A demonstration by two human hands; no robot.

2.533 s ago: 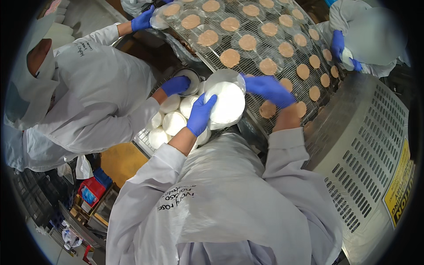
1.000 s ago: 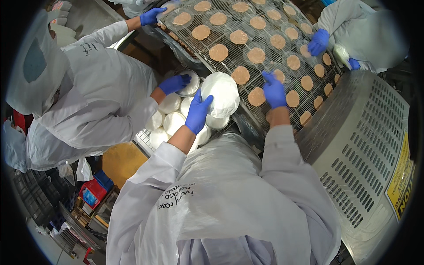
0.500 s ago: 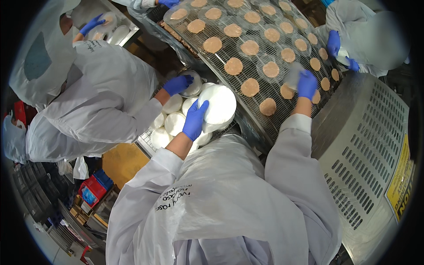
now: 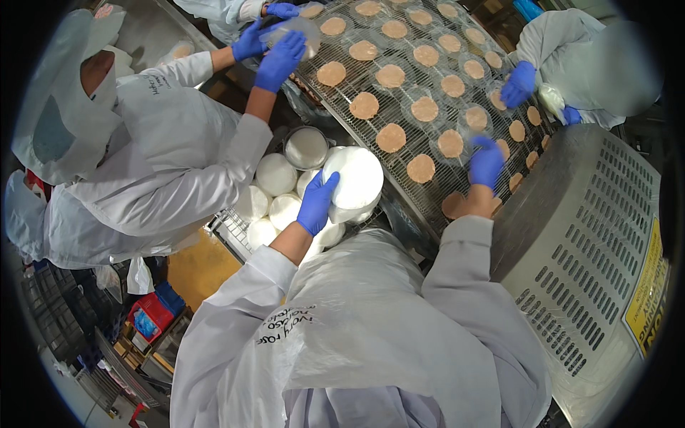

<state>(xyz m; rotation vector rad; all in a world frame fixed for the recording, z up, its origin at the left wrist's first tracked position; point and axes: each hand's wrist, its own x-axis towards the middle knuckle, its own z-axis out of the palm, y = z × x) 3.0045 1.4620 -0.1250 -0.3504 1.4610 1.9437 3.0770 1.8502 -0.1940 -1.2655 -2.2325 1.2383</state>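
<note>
My left hand (image 4: 316, 203), in a blue glove, grips a thick stack of white round sheets (image 4: 357, 178), thumb on top. My right hand (image 4: 486, 164), also gloved in blue, is over the wire mesh belt (image 4: 399, 153) at its near right side. Its fingers are bent, apart and a little blurred, and I see no sheet in them. Just beyond those fingers lies a flat, round, pinkish-brown patty (image 4: 476, 118) with a clear disc around it. Rows of similar patties (image 4: 390, 138) cover the belt, several with clear discs.
More white round stacks (image 4: 276, 175) and a round metal-rimmed container (image 4: 306, 148) sit beside my left hand. A co-worker's gloved hands (image 4: 280, 60) hold a clear disc at the left belt edge. Another co-worker's hand (image 4: 519, 84) is at the right. A slotted metal cover (image 4: 585, 242) stands at right.
My right hand has moved down and nearer, and the clear sheet it held is no longer in it. The left co-worker's hand has moved from the container to the belt edge. Patties have shifted toward the near right.
</note>
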